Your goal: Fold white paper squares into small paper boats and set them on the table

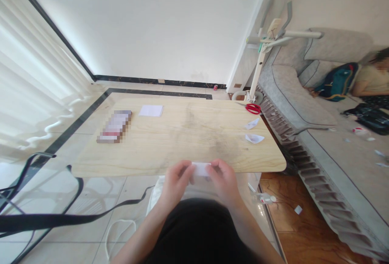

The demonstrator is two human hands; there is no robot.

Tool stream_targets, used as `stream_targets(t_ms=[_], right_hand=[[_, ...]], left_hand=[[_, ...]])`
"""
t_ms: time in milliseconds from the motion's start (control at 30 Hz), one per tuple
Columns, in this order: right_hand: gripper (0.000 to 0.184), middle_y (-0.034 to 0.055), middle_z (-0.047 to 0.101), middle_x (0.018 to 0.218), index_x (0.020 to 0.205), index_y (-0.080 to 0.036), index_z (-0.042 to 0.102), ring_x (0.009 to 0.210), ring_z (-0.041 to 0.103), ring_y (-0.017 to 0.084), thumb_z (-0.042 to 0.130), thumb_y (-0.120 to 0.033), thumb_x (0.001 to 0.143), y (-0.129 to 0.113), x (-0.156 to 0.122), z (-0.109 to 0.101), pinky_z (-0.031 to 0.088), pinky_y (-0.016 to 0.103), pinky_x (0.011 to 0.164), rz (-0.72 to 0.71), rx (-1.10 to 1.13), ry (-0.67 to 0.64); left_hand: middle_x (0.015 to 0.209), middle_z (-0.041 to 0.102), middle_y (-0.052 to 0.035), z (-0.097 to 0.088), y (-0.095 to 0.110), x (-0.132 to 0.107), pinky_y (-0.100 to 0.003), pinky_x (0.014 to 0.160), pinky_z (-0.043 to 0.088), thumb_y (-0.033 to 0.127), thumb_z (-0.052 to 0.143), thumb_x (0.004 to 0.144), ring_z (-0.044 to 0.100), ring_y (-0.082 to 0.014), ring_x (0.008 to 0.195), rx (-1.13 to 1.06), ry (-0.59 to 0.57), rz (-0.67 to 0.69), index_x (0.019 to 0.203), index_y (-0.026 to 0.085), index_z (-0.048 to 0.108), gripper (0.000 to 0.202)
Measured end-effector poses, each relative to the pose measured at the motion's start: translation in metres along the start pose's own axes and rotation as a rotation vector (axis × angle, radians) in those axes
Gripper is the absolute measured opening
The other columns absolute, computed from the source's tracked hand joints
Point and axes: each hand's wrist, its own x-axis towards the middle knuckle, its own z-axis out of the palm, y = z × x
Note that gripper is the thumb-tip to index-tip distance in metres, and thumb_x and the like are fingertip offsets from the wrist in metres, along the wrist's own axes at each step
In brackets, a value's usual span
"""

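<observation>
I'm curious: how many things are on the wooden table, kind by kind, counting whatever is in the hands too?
Red-handled scissors: 1
Folded white papers: 2
Flat white paper pile: 1
Blurred oblong item, too obscured to name: 1
Small white paper between left hand and right hand: 1
Total: 6

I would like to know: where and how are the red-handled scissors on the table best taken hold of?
I would grip the scissors by the red handles, coming from the right, with the right hand once it releases the white paper. They lie near the far right corner of the table, handles toward its right edge, narrow blades pointing left.
</observation>
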Motion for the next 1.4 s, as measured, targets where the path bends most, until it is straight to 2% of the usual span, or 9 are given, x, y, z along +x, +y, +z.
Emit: stream_targets(t_ms=[200, 367, 467, 667, 767, 933, 1067, 1200, 1400], right_hand=[[0.019, 0.0002, 0.065, 0.061, 0.075, -0.018, 0.064, 0.058, 0.059, 0.016, 0.066, -0.036, 0.079, -0.003, 0.003, 0.0, 0.047, 0.025, 0.054, -0.057, -0.018, 0.124], [0.019, 0.0036, 0.073, 0.08, 0.09, -0.018, 0.07, 0.075, 0.067, 0.019, 0.063, -0.033, 0.082, -0.006, 0.003, -0.005, 0.052, 0.027, 0.068, -0.099, -0.01, -0.005], [0.019, 0.0033, 0.072, 0.075, 0.087, -0.018, 0.071, 0.071, 0.066, 0.019, 0.061, -0.033, 0.084, -0.006, 0.002, -0.007, 0.051, 0.027, 0.063, -0.103, -0.062, -0.008], [0.016, 0.0044, 0.072, 0.079, 0.082, -0.021, 0.074, 0.074, 0.065, 0.021, 0.062, -0.03, 0.088, -0.004, -0.002, -0.006, 0.051, 0.031, 0.068, -0.274, -0.221, 0.079], [0.015, 0.0057, 0.072, 0.083, 0.085, -0.024, 0.077, 0.079, 0.065, 0.022, 0.062, -0.026, 0.089, -0.006, -0.004, -0.005, 0.052, 0.033, 0.072, -0.402, -0.29, 0.043], [0.012, 0.0062, 0.072, 0.084, 0.086, -0.023, 0.078, 0.078, 0.065, 0.021, 0.066, -0.022, 0.086, -0.007, -0.005, -0.003, 0.051, 0.034, 0.074, -0.515, -0.378, -0.028], [0.009, 0.0047, 0.071, 0.082, 0.083, -0.024, 0.078, 0.077, 0.065, 0.02, 0.07, -0.022, 0.083, -0.004, -0.005, -0.003, 0.051, 0.032, 0.071, -0.453, -0.285, -0.044], [0.006, 0.0029, 0.069, 0.08, 0.077, -0.025, 0.079, 0.073, 0.063, 0.018, 0.074, -0.022, 0.078, -0.004, -0.005, -0.005, 0.049, 0.029, 0.066, -0.276, -0.092, -0.08], [0.002, 0.0011, 0.067, 0.077, 0.068, -0.025, 0.078, 0.069, 0.062, 0.018, 0.08, -0.026, 0.067, -0.007, -0.003, -0.007, 0.05, 0.029, 0.063, -0.04, 0.232, -0.145]], left_hand=[[0.054, 0.063, -0.0003, 0.002, 0.002, 0.002, -0.022, 0.052, 0.041, 0.043, 0.062, 0.084, 0.052, -0.0123, 0.05, -0.017, -0.094, -0.057, 0.086, 0.014, 0.069, 0.03], [0.057, 0.064, -0.0002, -0.005, 0.004, 0.003, -0.023, 0.056, 0.042, 0.041, 0.058, 0.088, 0.055, -0.013, 0.054, 0.125, -0.081, 0.023, 0.081, 0.016, 0.07, 0.029], [0.058, 0.064, 0.0, -0.008, 0.005, 0.004, -0.023, 0.057, 0.043, 0.04, 0.058, 0.089, 0.056, -0.0133, 0.056, 0.149, -0.087, 0.068, 0.084, 0.016, 0.07, 0.028], [0.069, 0.067, -0.0027, 0.0, 0.002, 0.002, -0.024, 0.048, 0.044, 0.053, 0.052, 0.09, 0.059, -0.0133, 0.05, -0.139, -0.016, -0.041, 0.105, 0.014, 0.061, 0.043], [0.073, 0.07, -0.0061, 0.005, 0.006, -0.001, -0.024, 0.046, 0.044, 0.056, 0.049, 0.09, 0.062, -0.0145, 0.05, -0.251, -0.057, -0.116, 0.103, 0.012, 0.06, 0.048], [0.071, 0.07, -0.0061, 0.004, 0.009, 0.0, -0.027, 0.049, 0.051, 0.059, 0.061, 0.082, 0.067, -0.0192, 0.057, -0.325, -0.06, -0.145, 0.114, 0.009, 0.06, 0.059], [0.071, 0.07, -0.0066, 0.0, 0.004, 0.002, -0.029, 0.053, 0.054, 0.053, 0.068, 0.079, 0.068, -0.0207, 0.062, -0.317, -0.105, -0.12, 0.113, 0.009, 0.062, 0.057], [0.077, 0.071, -0.0067, -0.002, 0.0, 0.001, -0.03, 0.056, 0.055, 0.048, 0.068, 0.081, 0.068, -0.0193, 0.063, -0.343, -0.146, -0.059, 0.111, 0.011, 0.064, 0.049], [0.069, 0.069, -0.0038, -0.005, 0.004, 0.0, -0.028, 0.058, 0.051, 0.042, 0.071, 0.079, 0.064, -0.0173, 0.063, -0.355, -0.234, -0.02, 0.106, 0.012, 0.063, 0.041]])
